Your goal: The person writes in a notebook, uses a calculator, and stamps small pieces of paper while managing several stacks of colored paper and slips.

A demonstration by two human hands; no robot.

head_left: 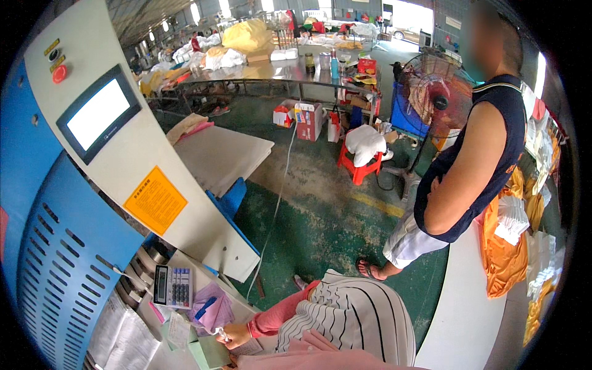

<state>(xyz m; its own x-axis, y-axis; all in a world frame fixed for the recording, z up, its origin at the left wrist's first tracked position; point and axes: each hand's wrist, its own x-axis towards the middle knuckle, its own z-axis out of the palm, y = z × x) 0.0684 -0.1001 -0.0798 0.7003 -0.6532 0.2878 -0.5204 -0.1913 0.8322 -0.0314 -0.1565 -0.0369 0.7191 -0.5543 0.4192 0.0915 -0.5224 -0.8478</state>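
1. A small pale slip of paper [221, 335] sits at about seven o'clock in the view, pinched in the fingers of the left hand [234, 336], which comes in on a pink sleeve [277, 314]. The slip sticks out toward nine o'clock from the fingertips, so it is held by one edge and its face stays readable.
2. The hand is closed on the slip; the right hand is not visible, so I cannot tell its state.
3. Just below the hand lies a green pad [206, 353], and at ten o'clock from it are loose pink notes [213, 308] with a blue pen [205, 307] on top.
4. Further toward ten o'clock a grey calculator [173, 287] lies flat, keys up, within easy reach of the papers.
5. Behind these rises a blue and cream machine [68, 246] with a lit screen [98, 114].
6. At three o'clock another person [468, 172] stands beside a white worktable [462, 314].
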